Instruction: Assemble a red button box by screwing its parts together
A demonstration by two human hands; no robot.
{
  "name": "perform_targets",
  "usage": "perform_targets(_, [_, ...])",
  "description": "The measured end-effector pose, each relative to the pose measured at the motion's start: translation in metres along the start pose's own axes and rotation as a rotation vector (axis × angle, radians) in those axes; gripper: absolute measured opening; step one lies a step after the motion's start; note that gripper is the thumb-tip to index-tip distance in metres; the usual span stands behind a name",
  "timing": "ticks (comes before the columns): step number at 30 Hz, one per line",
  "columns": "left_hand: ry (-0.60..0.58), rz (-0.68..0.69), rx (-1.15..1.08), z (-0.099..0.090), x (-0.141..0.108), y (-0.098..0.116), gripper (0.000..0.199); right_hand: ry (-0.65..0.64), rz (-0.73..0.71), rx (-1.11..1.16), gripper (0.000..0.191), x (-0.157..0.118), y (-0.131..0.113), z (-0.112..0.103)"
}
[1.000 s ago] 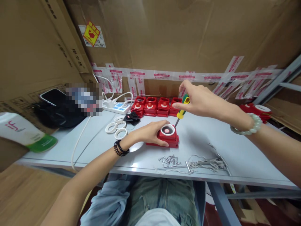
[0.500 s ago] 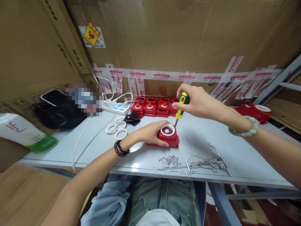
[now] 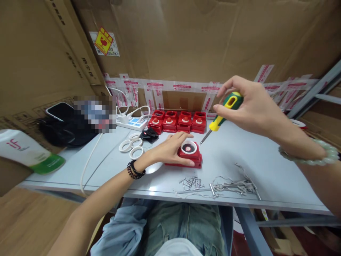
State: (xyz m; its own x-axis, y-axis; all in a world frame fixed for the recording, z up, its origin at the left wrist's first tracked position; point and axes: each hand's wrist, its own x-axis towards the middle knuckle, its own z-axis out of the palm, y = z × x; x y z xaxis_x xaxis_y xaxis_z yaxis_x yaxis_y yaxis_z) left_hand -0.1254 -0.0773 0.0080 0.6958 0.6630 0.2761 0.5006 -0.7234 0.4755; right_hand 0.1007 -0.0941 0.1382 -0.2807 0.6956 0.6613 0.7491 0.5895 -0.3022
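Observation:
My left hand (image 3: 167,151) grips a red box (image 3: 197,160) on the table, thumb along its front and fingers over its back. On the box's top sits a white ring (image 3: 189,153) around a black disc (image 3: 188,147). My right hand (image 3: 253,106) holds a green and yellow screwdriver (image 3: 216,122), tilted, its shaft pointing down and left. Its tip is just right of the box's upper right corner; I cannot tell whether it touches. A tiny bright spot shows at the tip, too small to name. Several loose screws (image 3: 191,183) lie in front of the box.
Metal T-shaped rods with thin chains (image 3: 234,186) lie near the table's front edge. Several red boxes (image 3: 170,122) stand in a row behind. White rings (image 3: 136,153), a power strip (image 3: 133,122), a white-green tube (image 3: 32,151) and a phone (image 3: 60,111) are leftward. Cardboard (image 3: 186,42) walls the back.
My right hand has moved right and toward me with the screwdriver, which now leans over more, its tip off the box's corner. My left hand stays on the red box.

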Motion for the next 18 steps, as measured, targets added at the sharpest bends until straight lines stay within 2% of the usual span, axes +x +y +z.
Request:
perform_targets(3, [0.143, 0.068, 0.000, 0.001, -0.001, 0.015, 0.049, 0.028, 0.001, 0.050, 0.019, -0.012, -0.009, -0.006])
perform_targets(5, [0.176, 0.110, 0.013, 0.003, -0.002, 0.024, 0.032, 0.026, -0.012, 0.080, 0.019, -0.020, -0.013, -0.006])
perform_targets(7, [0.163, 0.157, 0.027, 0.006, -0.004, 0.030, 0.024, 0.022, -0.019, 0.091, 0.019, -0.028, -0.016, -0.004])
perform_targets(11, [0.096, 0.225, 0.073, 0.011, -0.008, 0.033, 0.022, 0.009, 0.004, 0.115, 0.021, -0.039, -0.013, 0.002])
perform_targets(15, [-0.012, 0.262, 0.161, 0.016, -0.012, 0.035, 0.018, 0.104, 0.022, 0.132, 0.021, -0.040, -0.002, 0.004])
perform_targets(18, [-0.045, 0.321, 0.217, 0.024, -0.013, 0.036, 0.015, 0.151, 0.046, 0.161, 0.021, -0.038, 0.007, 0.008])
